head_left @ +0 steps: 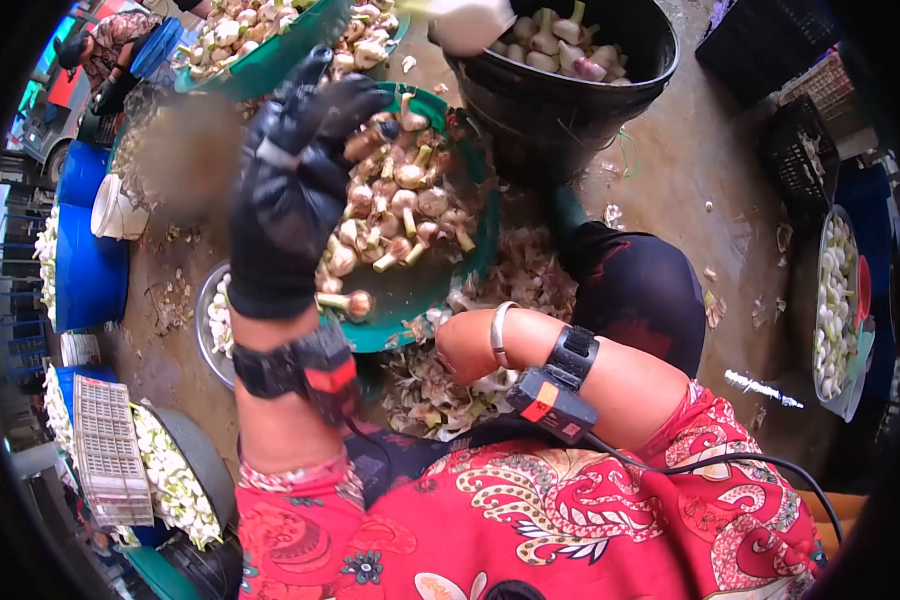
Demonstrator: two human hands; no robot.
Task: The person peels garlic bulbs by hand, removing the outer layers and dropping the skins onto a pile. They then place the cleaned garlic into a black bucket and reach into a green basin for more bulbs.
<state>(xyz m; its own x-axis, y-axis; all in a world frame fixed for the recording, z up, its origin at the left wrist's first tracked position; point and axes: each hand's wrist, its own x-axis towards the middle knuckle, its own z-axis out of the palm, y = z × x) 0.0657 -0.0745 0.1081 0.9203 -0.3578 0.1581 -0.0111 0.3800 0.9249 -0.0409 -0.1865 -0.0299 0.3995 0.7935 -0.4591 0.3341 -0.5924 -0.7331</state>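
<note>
My left hand (305, 160), in a black glove, is over a round green tray (400, 335) of untrimmed garlic bulbs (407, 200). Its fingers curl round a brownish garlic bulb (368, 140) at the tray's left side. My right hand (458, 345) is bent down at the wrist beside the tray's near rim, above a heap of garlic skins (440, 400). Its fingers are hidden, so what it holds does not show. A blurred pale garlic bulb (475, 28) with its stem is in the air at the rim of a black bucket (555, 110), which has cleaned bulbs inside.
More garlic fills a second green basin (270, 60) beyond my left hand. A metal bowl (213, 330) of white pieces stands left of the tray. Blue tubs (90, 265) line the left, near another person (110, 50). A basin of garlic (832, 310) sits at the right.
</note>
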